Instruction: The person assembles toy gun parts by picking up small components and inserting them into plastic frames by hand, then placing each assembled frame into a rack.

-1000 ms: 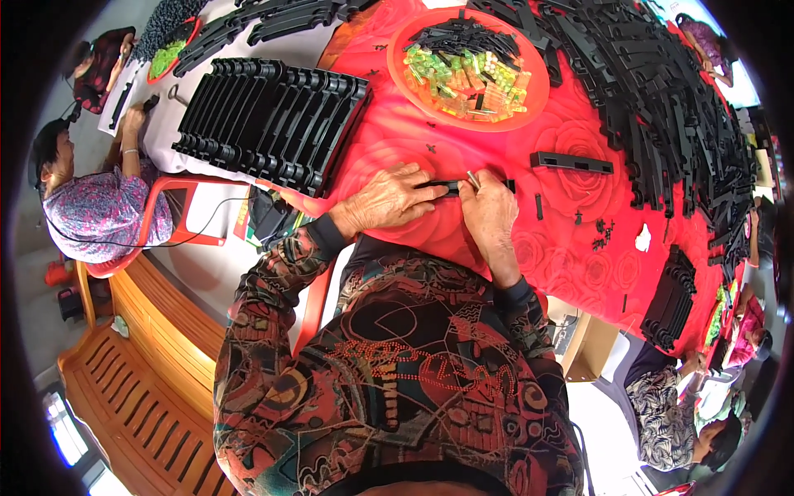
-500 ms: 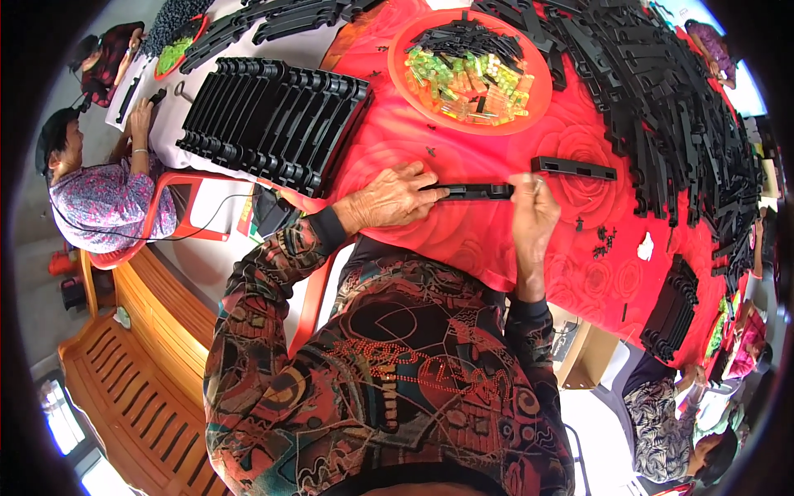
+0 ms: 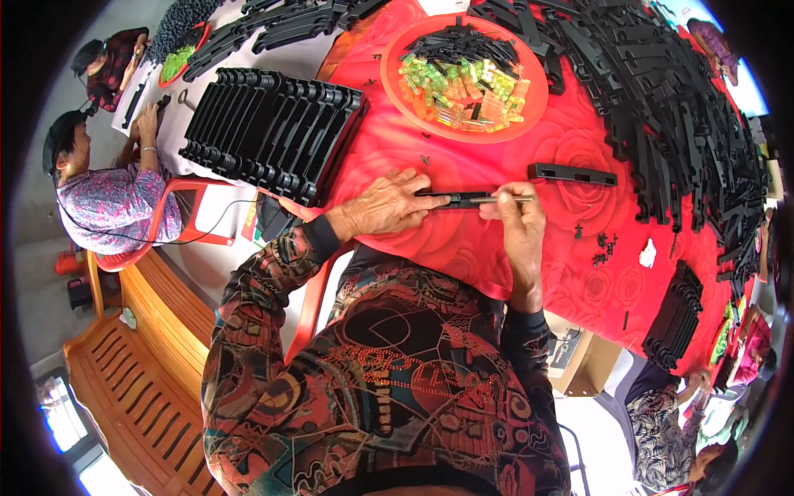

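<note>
My left hand (image 3: 389, 202) is closed on the left end of a long narrow black plastic part (image 3: 465, 201), which lies crosswise just above the red tablecloth. Over the part's right end, my right hand (image 3: 521, 227) pinches a thin metallic rod-shaped tool (image 3: 523, 198), held almost level. The rod's tip is hard to make out against my fingers. Just beyond my right hand rests another black plastic part (image 3: 573, 174) with square openings. Farther off stands an orange-red basin (image 3: 400, 107) holding small black pieces and see-through green and orange ones.
A stack of black parts (image 3: 269, 132) stands at the left, and a large heap of them (image 3: 670, 116) covers the right side. Small black bits (image 3: 605, 249) and a white scrap (image 3: 648, 253) lie on the red cloth (image 3: 463, 248). A person (image 3: 120, 198) sits at the left beside a wooden bench (image 3: 136, 388).
My right hand, blurred before, has shifted slightly left and down, and the rod in its fingers now shows. The black part and my left hand have moved a little left.
</note>
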A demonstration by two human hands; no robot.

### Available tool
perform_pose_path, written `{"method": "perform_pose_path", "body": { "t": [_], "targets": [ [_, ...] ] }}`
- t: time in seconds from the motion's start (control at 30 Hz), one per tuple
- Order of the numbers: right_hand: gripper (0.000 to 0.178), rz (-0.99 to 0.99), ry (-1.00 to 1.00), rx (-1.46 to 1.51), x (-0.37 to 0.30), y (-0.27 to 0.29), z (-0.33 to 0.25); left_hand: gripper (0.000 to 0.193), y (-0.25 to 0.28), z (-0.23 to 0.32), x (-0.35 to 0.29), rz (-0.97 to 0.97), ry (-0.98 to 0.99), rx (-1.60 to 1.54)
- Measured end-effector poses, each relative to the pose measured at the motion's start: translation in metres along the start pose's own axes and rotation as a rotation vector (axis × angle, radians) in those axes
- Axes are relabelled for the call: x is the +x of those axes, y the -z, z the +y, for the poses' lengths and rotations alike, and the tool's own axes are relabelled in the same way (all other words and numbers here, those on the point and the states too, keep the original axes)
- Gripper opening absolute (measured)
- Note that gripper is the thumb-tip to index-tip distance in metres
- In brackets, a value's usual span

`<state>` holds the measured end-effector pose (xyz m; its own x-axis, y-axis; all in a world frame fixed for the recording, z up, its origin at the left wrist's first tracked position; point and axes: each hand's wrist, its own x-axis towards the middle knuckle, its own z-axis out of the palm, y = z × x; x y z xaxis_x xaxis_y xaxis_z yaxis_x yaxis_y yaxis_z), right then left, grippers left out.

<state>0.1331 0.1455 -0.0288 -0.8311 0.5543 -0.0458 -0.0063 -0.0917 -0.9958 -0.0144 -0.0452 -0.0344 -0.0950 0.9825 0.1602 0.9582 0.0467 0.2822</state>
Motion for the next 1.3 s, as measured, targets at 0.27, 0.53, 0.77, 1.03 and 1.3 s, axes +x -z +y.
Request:
{"method": "perform_pose_path", "body": {
  "t": [0.27, 0.53, 0.77, 1.03, 1.3],
  "targets": [
    [0.006, -0.052, 0.012, 0.069, 0.003, -0.008, 0.012, 0.050, -0.002, 0.000, 0.000, -0.005, 0.019, -0.034],
    [0.007, 0.014, 0.044, -0.003, 0.004, -0.014, 0.011, 0.054, -0.003, 0.002, 0.000, -0.032, 0.044, -0.035],
    [0.010, 0.027, 0.034, -0.024, 0.004, -0.020, 0.012, 0.056, -0.004, 0.001, -0.001, -0.047, 0.049, -0.026],
    [0.014, 0.043, 0.062, -0.057, 0.005, -0.021, 0.020, 0.059, -0.003, -0.001, 0.002, -0.069, 0.021, -0.052],
    [0.016, 0.057, 0.080, -0.089, 0.008, -0.023, 0.024, 0.055, 0.000, 0.002, 0.006, -0.060, 0.013, -0.104]
  ]
}}
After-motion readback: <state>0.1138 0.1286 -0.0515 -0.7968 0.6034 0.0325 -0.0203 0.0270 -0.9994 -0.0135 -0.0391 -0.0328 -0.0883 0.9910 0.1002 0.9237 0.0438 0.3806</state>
